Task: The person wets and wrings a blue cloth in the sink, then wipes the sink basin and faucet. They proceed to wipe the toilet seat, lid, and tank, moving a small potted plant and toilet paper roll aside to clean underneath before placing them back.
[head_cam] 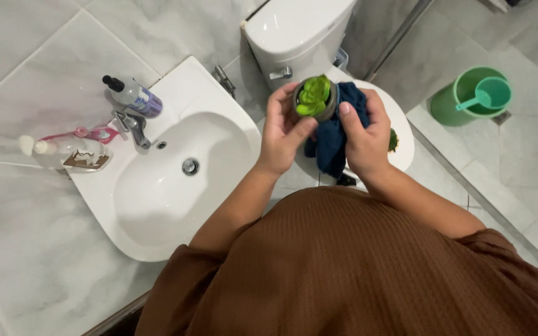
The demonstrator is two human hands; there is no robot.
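Small grey pot [314, 99] with green plant, raised above closed toilet lid [401, 124]; gripped at its near side by left hand [283, 127], fingers curled round the rim. Dark blue cloth [337, 130], bunched against the pot's right side, clutched in right hand [363, 134]. White washbasin [169, 180] to the left, with chrome tap [133, 127], pump bottle [133, 94], and possibly toothbrushes, blurred. Green bucket [462, 99] with teal scoop [488, 94] on floor, well apart.
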